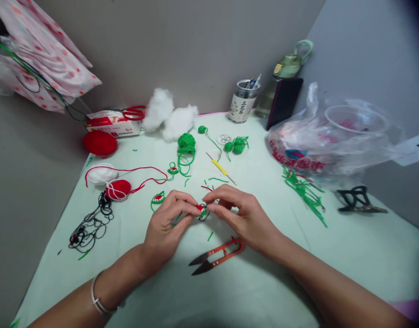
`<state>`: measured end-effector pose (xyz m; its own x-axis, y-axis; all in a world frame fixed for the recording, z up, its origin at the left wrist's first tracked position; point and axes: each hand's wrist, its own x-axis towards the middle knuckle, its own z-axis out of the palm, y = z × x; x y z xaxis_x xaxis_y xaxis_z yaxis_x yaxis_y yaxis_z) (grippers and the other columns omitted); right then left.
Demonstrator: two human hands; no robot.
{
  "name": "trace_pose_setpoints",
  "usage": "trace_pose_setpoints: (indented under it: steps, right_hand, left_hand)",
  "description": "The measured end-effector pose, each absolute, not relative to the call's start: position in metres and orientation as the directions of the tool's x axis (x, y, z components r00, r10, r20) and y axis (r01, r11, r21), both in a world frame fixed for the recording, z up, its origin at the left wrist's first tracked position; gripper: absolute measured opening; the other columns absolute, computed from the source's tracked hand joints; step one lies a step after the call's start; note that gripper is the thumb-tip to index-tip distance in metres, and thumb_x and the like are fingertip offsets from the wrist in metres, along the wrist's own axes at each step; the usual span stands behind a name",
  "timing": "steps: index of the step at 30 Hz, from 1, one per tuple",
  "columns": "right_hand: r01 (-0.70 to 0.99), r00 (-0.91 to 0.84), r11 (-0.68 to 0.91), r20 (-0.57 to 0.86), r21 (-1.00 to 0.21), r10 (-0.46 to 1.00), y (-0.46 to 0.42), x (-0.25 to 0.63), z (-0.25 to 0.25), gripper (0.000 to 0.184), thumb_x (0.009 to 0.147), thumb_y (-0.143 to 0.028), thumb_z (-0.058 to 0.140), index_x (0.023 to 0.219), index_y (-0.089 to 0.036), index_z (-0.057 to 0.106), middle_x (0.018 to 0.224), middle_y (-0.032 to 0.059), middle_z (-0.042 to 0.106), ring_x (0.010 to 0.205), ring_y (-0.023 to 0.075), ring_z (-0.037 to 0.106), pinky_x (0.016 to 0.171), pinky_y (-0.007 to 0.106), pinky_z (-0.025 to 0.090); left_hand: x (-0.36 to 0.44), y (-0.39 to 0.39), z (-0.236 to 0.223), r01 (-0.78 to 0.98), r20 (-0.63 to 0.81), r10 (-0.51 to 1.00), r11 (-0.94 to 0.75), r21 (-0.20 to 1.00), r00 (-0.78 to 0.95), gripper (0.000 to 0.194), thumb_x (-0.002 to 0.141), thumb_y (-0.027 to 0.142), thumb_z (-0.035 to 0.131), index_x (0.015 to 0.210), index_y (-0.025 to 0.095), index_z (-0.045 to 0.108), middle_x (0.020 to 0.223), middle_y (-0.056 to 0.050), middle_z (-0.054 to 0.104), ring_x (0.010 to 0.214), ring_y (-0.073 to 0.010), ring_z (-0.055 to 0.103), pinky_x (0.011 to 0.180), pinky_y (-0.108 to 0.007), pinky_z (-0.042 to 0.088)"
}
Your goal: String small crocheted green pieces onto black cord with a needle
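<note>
Between my hands is a small red and green crocheted piece (201, 210) with a dark thread at it. My left hand (170, 221) pinches its left side between thumb and fingers. The fingers of my right hand (238, 212) are pinched together at its right edge; what lies between those fingertips is too small to make out. Orange thread snips (218, 256) lie just below my hands. A similar green, red and white crocheted piece (158, 198) rests left of my left hand, and another small one (173, 169) is farther back. A yellow-handled crochet hook (220, 168) lies beyond my hands.
Red yarn (119, 188), white yarn (102, 174) and tangled black yarn (89, 228) lie left. Green yarn (186, 145) and white stuffing (178, 122) are at the back. On the right are green yarn scraps (305, 193), a black hair claw (360, 200) and a plastic bag (319, 136).
</note>
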<state>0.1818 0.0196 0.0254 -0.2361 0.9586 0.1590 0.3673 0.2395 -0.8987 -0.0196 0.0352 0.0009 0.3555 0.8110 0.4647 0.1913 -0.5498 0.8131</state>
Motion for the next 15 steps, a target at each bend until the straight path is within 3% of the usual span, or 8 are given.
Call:
trace_pose_setpoints:
  steps: [4, 9, 15]
  right_hand:
    - [0.357, -0.320, 0.340, 0.228, -0.870, 0.919, 0.019, 0.182, 0.024, 0.010, 0.093, -0.018, 0.061, 0.089, -0.019, 0.069, 0.083, 0.0029, 0.065, 0.077, 0.0137, 0.059, 0.068, 0.026, 0.045]
    - [0.427, -0.319, 0.389, 0.266, -0.816, 0.910, 0.019, 0.182, 0.023, 0.008, 0.094, -0.018, 0.058, 0.090, -0.018, 0.065, 0.082, 0.0032, 0.062, 0.073, 0.0128, 0.057, 0.065, 0.024, 0.044]
    - [0.486, -0.378, 0.488, 0.329, -0.725, 0.865, 0.015, 0.180, 0.023, 0.011, 0.096, -0.016, 0.054, 0.088, -0.018, 0.062, 0.085, 0.0041, 0.062, 0.071, 0.0117, 0.055, 0.065, 0.023, 0.044]
  left_hand:
    - [-0.018, 0.032, 0.006, 0.230, 0.330, 0.863, -0.434, 0.871, 0.382, 0.022, 0.087, 0.003, 0.058, 0.090, 0.022, 0.069, 0.097, -0.005, 0.063, 0.095, -0.0176, 0.062, 0.084, -0.029, 0.050]
    - [-0.016, 0.035, 0.012, 0.105, 0.069, 0.908, -0.124, 0.987, 0.414, 0.012, 0.091, 0.018, 0.058, 0.095, 0.020, 0.069, 0.107, -0.007, 0.061, 0.104, -0.0187, 0.061, 0.090, -0.029, 0.049]
    - [-0.016, 0.039, 0.008, -0.023, -0.138, 0.911, 0.160, 0.987, 0.388, 0.015, 0.085, 0.027, 0.072, 0.098, 0.020, 0.068, 0.099, -0.004, 0.064, 0.094, -0.0172, 0.061, 0.084, -0.028, 0.049]
